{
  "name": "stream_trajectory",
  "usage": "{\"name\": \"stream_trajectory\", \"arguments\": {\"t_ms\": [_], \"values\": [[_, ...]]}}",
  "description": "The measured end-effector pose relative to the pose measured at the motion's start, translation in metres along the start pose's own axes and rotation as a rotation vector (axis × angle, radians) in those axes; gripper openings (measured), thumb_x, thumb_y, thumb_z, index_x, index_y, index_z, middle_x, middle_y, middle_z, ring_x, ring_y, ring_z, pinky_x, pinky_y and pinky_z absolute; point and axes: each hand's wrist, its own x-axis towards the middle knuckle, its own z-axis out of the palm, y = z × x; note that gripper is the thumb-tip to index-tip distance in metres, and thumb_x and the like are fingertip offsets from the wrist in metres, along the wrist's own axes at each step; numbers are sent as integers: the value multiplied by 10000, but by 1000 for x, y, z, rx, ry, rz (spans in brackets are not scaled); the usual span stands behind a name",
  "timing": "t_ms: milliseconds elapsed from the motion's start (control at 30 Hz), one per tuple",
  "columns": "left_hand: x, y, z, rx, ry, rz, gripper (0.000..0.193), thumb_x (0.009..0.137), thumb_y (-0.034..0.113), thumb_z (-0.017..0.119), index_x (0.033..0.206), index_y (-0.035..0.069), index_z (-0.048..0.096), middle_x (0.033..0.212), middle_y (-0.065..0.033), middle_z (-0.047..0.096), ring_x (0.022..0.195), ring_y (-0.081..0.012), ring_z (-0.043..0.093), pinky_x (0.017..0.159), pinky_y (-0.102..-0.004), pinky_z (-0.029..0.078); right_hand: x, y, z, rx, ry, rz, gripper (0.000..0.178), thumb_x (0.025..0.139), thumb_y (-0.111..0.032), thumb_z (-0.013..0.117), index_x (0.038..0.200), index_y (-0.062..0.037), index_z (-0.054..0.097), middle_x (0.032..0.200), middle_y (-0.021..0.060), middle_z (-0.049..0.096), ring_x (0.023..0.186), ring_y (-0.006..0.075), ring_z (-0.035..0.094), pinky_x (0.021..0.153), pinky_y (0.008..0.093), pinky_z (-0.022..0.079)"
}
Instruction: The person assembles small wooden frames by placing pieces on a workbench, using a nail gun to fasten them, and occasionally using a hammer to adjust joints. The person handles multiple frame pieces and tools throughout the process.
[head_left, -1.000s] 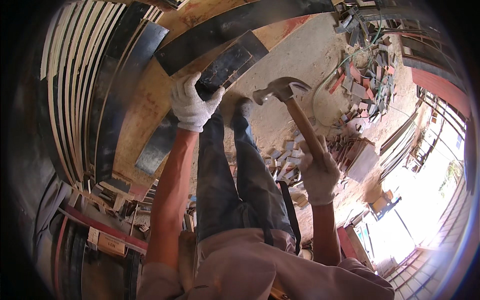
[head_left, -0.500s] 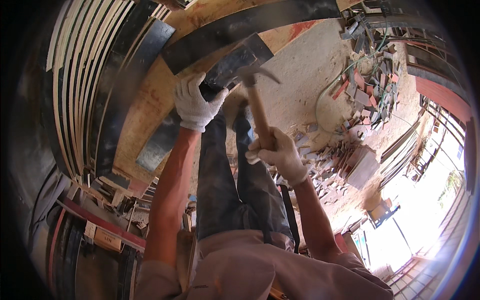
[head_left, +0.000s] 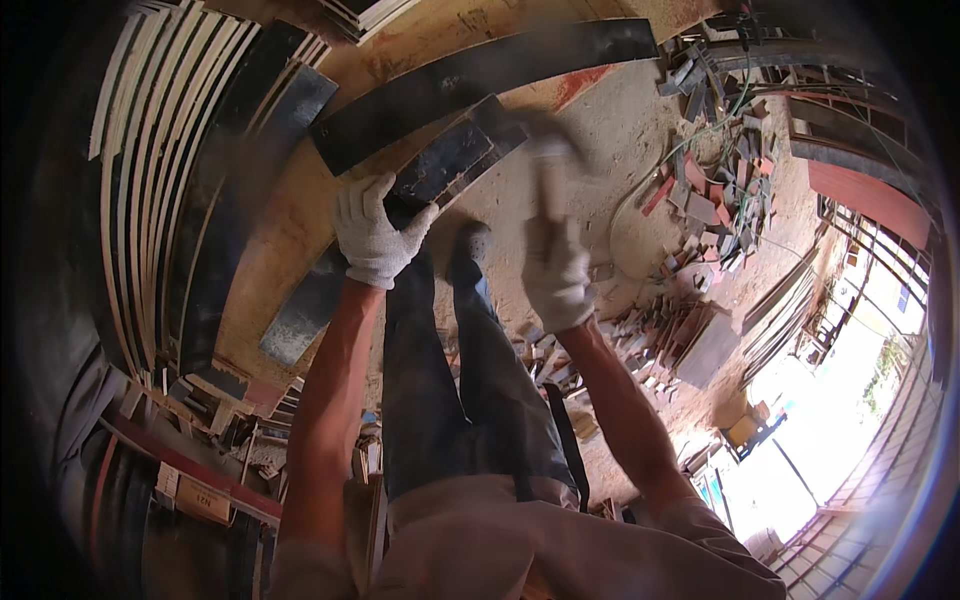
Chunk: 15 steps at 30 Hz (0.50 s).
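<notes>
My right hand (head_left: 558,275), in a white work glove, is closed round the wooden handle of a claw hammer (head_left: 550,185). The hammer's head is smeared by motion. My left hand (head_left: 380,230), gloved too, grips the near end of a dark, black-faced board piece (head_left: 445,160), thumb on one side and fingers on the other. That piece rests on the wooden worktop (head_left: 262,275), and its pale edge faces the hammer. Between hammer and board there is a gap. A long black curved board (head_left: 480,85) lies just beyond the piece.
Pale-edged strips (head_left: 165,190) are stacked on the left. Another dark board (head_left: 305,310) lies beside my left forearm. On the ground at right are heaps of offcuts (head_left: 715,185) and a thin green hose (head_left: 665,160). A bright opening (head_left: 830,420) shows at lower right.
The hammer has swung from over the board's edge away to the right, with my right hand rising. My left hand keeps its hold; the whole view has shifted slightly.
</notes>
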Motion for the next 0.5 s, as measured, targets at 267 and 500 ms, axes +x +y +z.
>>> {"name": "stream_trajectory", "arguments": {"t_ms": [267,500], "values": [[-12,0,-4,16,-44,-49,717,762,491,885,1271,72,602,1145,-116,634,1011,-334,627,865,-485,506,1,-21,-7,72,158,-57,332,1015,-315,695,1013,-12,559,671,182,631,565,388,634,514,453,483],[-6,3,-10,20,-64,-38,679,774,483,872,1249,76,606,1135,-119,636,1009,-340,628,830,-483,518,-3,-5,-13,-95,-125,-304,280,992,-294,686,1019,-65,527,655,195,635,585,436,656,483,524,489]]}}
